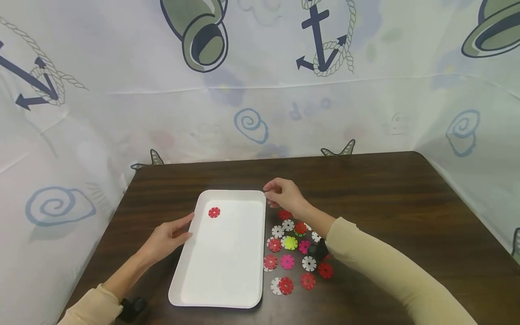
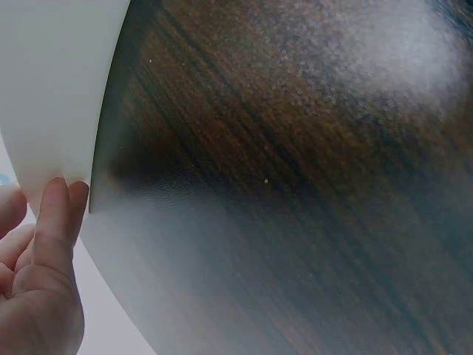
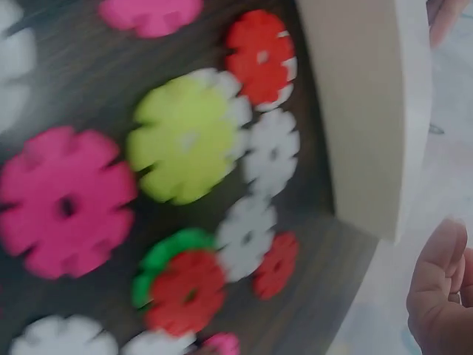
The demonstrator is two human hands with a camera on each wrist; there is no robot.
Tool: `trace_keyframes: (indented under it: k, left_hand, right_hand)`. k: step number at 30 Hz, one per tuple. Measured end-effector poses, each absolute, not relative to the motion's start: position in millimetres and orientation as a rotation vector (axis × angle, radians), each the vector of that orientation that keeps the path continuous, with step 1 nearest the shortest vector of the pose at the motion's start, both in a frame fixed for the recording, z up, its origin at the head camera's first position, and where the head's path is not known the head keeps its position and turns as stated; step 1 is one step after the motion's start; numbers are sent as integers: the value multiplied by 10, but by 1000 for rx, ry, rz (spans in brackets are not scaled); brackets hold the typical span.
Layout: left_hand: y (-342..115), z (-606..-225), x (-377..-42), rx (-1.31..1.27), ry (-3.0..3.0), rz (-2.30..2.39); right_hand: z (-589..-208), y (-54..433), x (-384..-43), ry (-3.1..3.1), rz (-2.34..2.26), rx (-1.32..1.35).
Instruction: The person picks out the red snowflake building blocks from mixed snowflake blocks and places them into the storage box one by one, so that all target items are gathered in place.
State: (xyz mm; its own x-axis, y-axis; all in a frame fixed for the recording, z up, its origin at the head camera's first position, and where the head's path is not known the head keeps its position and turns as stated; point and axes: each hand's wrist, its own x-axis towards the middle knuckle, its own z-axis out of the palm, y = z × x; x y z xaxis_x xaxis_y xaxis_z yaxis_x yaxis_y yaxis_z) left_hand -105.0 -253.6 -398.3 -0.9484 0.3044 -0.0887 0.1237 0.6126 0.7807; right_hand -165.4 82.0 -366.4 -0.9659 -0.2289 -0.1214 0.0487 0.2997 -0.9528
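Note:
A shallow white tray [image 1: 223, 271] lies on the dark wood table, with one red notched disc [image 1: 214, 212] in its upper left part. My left hand [image 1: 165, 239] touches the tray's left side, its fingers fairly straight; the left wrist view shows the fingertips against the tray wall [image 2: 55, 96]. Over at the tray's far right corner is my right hand [image 1: 285, 196], its thumb and index fingertips close together. Nothing shows between those fingertips, and I cannot tell whether they hold anything. In the right wrist view the right hand [image 3: 440, 288] is partly cut off, beyond the tray's end.
Right of the tray lie several loose notched discs: red, white, pink [image 1: 287, 262], yellow-green [image 1: 290, 243] and green, some overlapping. My right forearm [image 1: 321, 221] passes over part of them. A patterned cloth [image 1: 276, 117] hangs behind the table [image 1: 386, 203].

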Motion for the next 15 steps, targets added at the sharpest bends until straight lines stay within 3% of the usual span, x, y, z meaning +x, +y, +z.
trace_keyframes:
  k: [15]
  left_hand:
    - [-2517, -3980, -1030, 331, 2641, 1231]
  right_hand:
    - [-3843, 1514, -1461, 2385, -1683, -70]
